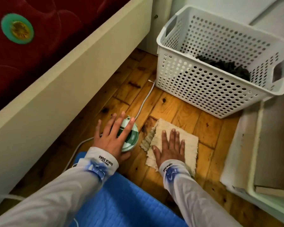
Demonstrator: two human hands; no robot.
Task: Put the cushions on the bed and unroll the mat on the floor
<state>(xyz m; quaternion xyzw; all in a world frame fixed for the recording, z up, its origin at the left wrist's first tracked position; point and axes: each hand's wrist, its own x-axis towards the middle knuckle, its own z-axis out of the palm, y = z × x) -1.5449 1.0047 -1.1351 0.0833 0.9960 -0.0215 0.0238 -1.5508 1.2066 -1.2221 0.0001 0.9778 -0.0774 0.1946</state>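
Head view: the left hand (112,138) lies spread, fingers straight, over a green-and-white device (129,136) on the floor (179,110), touching its top but not closed around it. A white cord (144,99) runs from the device toward the basket (211,74). The right hand (170,147) is pressed flat, palm down and fingers extended, on the mat (185,138); it grips nothing.

What could go wrong: the device sits just beside the mat's left edge, so opening the mat that way would likely run into it or snag the cord. The basket stands near the mat's far edge and may block the unrolling if the mat is long. Pressing with a flat palm alone could make the mat slide on the smooth wood instead of opening.

The mat is a pale, cream, coarse-woven piece, still folded or rolled into several layers whose ragged edges show at its left side. It lies on the floor between the bed (72,68) and a white unit at the right. No cushions are in sight. A blue quilted pad (121,202) lies near the person.
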